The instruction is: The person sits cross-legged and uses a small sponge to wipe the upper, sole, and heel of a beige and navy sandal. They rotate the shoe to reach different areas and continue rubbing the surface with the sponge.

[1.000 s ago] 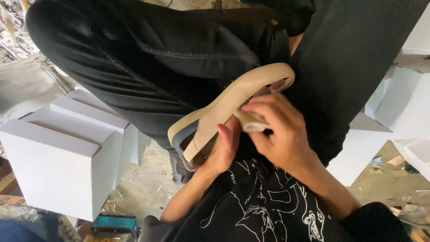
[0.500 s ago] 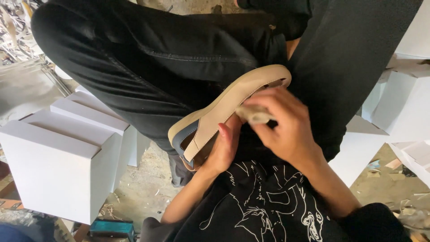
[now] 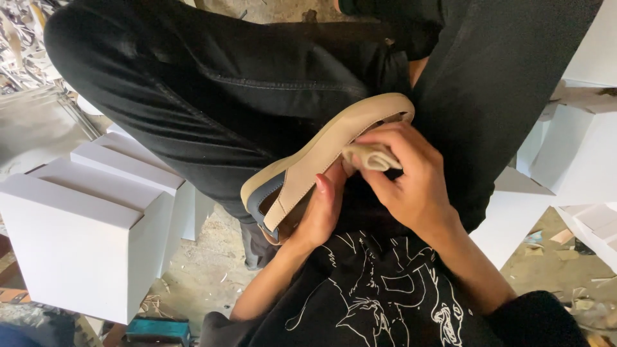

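Note:
A beige shoe (image 3: 321, 154) with a pale sole and a dark blue patch near one end lies across my lap, over my black trousers. My left hand (image 3: 321, 209) grips it from below, thumb up against its side. My right hand (image 3: 408, 183) presses a small folded beige cloth (image 3: 371, 156) against the shoe's upper near its middle. The far end of the shoe points toward my right thigh. The inside of the shoe is mostly hidden by my fingers.
White cardboard boxes (image 3: 83, 238) stand stacked at my left, and more white boxes (image 3: 581, 151) at my right. The dirt floor (image 3: 205, 270) between them is littered with scraps. A small teal object (image 3: 157, 329) lies near the bottom edge.
My right hand with the cloth has slid a little along the shoe's upper. The left hand keeps the same grip and the shoe stays in place.

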